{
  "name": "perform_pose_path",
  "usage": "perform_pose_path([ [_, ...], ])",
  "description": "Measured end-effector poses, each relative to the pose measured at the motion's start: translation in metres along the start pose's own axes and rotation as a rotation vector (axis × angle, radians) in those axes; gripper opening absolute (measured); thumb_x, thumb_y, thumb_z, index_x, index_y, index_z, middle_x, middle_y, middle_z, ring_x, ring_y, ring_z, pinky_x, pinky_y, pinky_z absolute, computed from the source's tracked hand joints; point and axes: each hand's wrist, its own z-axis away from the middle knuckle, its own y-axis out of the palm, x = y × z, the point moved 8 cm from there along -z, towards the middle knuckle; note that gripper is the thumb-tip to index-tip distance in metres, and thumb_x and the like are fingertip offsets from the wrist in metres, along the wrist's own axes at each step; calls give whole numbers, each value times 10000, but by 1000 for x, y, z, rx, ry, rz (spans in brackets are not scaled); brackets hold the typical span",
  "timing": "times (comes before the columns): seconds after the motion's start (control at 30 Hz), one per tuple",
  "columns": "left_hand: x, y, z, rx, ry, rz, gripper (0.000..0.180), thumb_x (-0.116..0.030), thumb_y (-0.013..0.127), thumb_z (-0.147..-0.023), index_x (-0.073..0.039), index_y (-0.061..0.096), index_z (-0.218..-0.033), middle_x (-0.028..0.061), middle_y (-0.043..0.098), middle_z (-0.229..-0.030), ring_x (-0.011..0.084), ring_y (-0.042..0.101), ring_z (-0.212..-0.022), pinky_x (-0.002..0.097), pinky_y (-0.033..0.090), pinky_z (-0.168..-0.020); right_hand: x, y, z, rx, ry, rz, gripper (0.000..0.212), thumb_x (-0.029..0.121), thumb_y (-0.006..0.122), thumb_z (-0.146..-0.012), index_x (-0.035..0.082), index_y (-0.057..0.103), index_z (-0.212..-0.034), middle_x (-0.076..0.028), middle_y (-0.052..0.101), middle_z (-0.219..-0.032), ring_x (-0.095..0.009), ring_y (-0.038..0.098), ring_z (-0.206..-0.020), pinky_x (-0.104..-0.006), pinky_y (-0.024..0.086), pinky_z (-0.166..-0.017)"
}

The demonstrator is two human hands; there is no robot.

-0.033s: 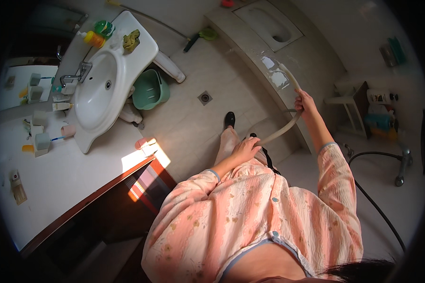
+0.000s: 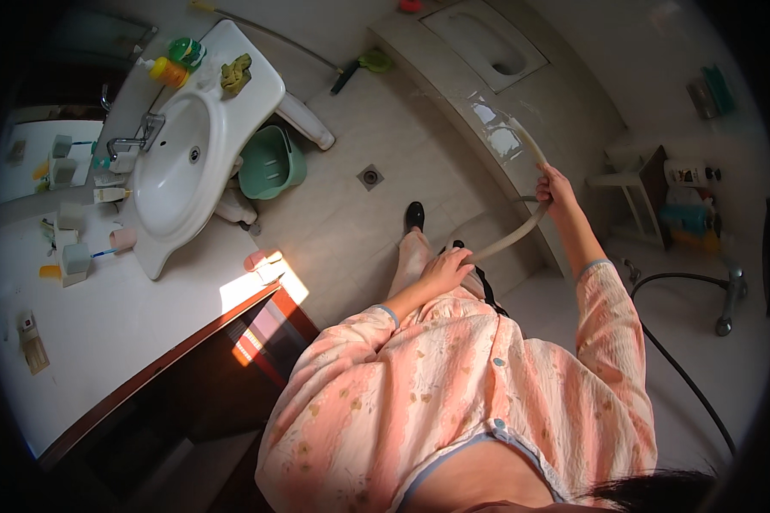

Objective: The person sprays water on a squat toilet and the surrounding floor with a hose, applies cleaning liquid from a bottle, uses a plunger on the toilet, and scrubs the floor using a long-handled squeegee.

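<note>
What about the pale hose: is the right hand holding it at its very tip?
No, the pale hose sticks out beyond the right hand, toward the raised step.

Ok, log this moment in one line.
right hand: gripping pale hose | left hand: by hose, grip unclear | green basin: near sink

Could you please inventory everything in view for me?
Hose: 1, cream, right of centre
Tube: 1, black, lower right
Squat toilet: 1, white, top
Sink: 1, white, upper left
Tap: 1, silver, on sink
Pump bottle: 1, yellow, on sink
Bottle: 1, green, on sink
Cloth: 1, olive, on sink
Basin: 1, green, beside sink
Drain: 1, grey, mid-floor
Counter: 1, white, left
Small items: several, mixed, counter
Bottles: several, mixed, right
Garment: 1, pink, bottom
Left hand: 1, bare, at hose
Right hand: 1, bare, gripping hose
</note>
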Motion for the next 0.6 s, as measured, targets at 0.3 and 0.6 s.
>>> perform_pose_path([
  [0.3, -4, 9, -15, 199, 57, -46, 298, -228, 578, -822, -60, 549, -1066, 125, 585, -1035, 322, 565, -957, 415, 462, -791, -21, -53, 12, -96, 123, -148, 214, 272, 473, -942, 91, 529, -1042, 63, 286, -616, -35, 249, -481, -175, 212, -403],
  [0.6, -1, -29, -47, 275, 44, -39, 340, -242, 569, -840, -45, 537, -1116, 146, 587, -1066, 329, 564, -980, 390, 451, -822, 14, -22, -8, -123, -23, -265, 172, 269, 453, -952, 108, 497, -994, 61, 282, -612, -38, 246, -481, -178, 212, -398],
])
